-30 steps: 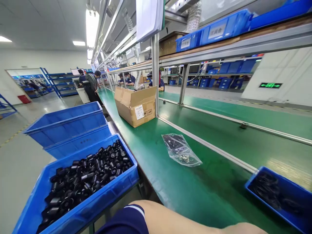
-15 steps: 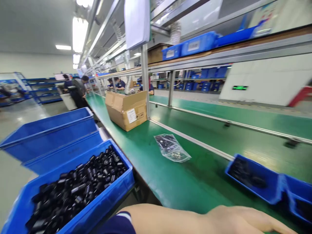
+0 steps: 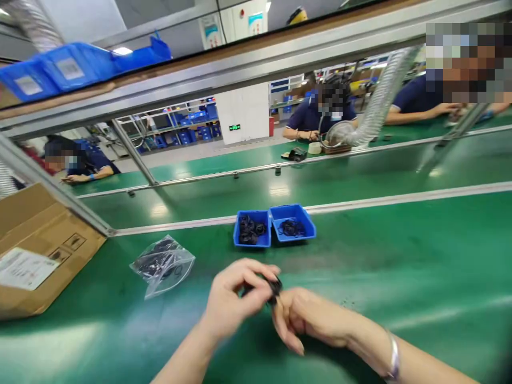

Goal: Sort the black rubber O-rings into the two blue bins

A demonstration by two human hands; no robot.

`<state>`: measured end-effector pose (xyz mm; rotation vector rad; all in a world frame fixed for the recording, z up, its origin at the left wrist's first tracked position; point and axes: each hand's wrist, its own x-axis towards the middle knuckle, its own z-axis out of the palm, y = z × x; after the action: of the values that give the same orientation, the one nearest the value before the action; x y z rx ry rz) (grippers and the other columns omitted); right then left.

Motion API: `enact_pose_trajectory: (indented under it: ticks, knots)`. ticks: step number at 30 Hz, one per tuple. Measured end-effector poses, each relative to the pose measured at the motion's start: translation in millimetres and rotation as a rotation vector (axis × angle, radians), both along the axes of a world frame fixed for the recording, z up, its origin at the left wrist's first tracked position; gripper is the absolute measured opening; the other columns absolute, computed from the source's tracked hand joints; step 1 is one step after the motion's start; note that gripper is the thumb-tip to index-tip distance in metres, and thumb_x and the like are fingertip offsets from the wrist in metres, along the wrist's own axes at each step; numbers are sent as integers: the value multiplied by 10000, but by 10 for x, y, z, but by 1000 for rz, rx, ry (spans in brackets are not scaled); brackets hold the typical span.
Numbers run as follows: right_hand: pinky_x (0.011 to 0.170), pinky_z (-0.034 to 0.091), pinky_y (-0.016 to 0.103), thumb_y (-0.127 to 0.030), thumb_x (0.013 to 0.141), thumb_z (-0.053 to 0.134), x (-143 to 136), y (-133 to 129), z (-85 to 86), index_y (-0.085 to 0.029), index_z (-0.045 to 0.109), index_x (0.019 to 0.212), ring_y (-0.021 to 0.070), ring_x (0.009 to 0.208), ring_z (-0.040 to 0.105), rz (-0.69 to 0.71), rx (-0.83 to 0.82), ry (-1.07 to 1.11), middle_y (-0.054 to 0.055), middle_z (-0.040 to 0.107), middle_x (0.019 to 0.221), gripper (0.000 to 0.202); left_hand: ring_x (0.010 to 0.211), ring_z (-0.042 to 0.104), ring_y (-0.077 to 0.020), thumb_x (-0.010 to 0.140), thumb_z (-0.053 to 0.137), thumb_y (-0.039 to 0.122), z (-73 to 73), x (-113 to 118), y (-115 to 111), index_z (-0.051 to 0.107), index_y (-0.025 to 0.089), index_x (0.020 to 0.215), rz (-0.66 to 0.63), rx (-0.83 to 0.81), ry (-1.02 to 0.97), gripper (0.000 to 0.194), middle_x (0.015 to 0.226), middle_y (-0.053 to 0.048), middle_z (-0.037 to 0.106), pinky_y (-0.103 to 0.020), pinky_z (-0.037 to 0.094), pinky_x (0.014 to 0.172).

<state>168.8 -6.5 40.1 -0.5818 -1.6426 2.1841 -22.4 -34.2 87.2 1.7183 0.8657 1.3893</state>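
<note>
My left hand (image 3: 237, 292) is closed around a small, round black part (image 3: 275, 288), gripping it between thumb and fingers above the green bench. Motion blur hides the part's details. My right hand (image 3: 310, 317), with a silver bracelet at its wrist, meets the part from the right. Its fingers are curled, their tips against the part's lower edge, and whatever they pinch is too small to make out. Just beyond the hands stand two blue bins: the left bin (image 3: 237, 234) holds black rings, and the right bin (image 3: 306, 232) holds thinner black rings.
On the bench (image 3: 360, 266), a clear zip bag (image 3: 164, 264) of black parts lies to the left, beside an open cardboard box (image 3: 48, 256). A metal rail (image 3: 208, 223) runs behind the bins. Co-workers sit across the bench, and a shelf (image 3: 224, 85) crosses overhead.
My view has swung right, from the blue crate of black cylindrical parts to the bench. Both hands are now together at the black part; before, one arm stretched across the bottom of the view.
</note>
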Motion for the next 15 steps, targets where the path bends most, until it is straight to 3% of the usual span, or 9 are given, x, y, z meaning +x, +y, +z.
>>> enact_pose_trajectory:
  ticks: [3, 4, 7, 11, 15]
  knots:
    - [545, 371, 222, -676, 818, 624, 54, 286, -63, -137, 592, 680, 97, 520, 490, -211, 84, -98, 2, 570, 593, 557, 1141, 652, -235, 927, 569, 192, -118, -47, 621, 612, 183, 878, 356, 120, 250, 66, 1102, -112, 691, -431, 523, 990]
    - [562, 383, 224, -636, 793, 683, 86, 354, -113, -141, 581, 678, 97, 536, 494, -247, 87, -134, -3, 575, 614, 519, 1157, 640, -245, 906, 597, 194, -184, -61, 818, 623, 181, 910, 377, 139, 317, 29, 1130, -121, 684, -459, 498, 1021]
    - [574, 400, 238, -614, 765, 720, 185, 455, -289, -147, 558, 688, 102, 538, 507, -245, 27, -130, -9, 578, 637, 500, 1202, 612, -277, 762, 746, 179, -392, -100, 1224, 661, 197, 986, 315, 137, 473, 239, 1210, -114, 672, -482, 463, 1066]
    - [563, 389, 238, -594, 791, 707, 270, 461, -399, -146, 554, 720, 102, 531, 506, -229, -20, -95, -19, 561, 636, 478, 1326, 517, -271, 864, 645, 225, -547, -150, 1321, 614, 200, 1162, 368, 141, 614, 301, 1382, -144, 575, -504, 398, 1129]
    - [598, 390, 248, -598, 793, 703, 285, 484, -329, -160, 523, 708, 111, 559, 518, -221, -59, -122, -19, 554, 656, 482, 1376, 461, -337, 857, 684, 328, -584, -129, 1256, 575, 200, 1267, 369, 159, 777, 443, 1375, -151, 596, -623, 272, 1171]
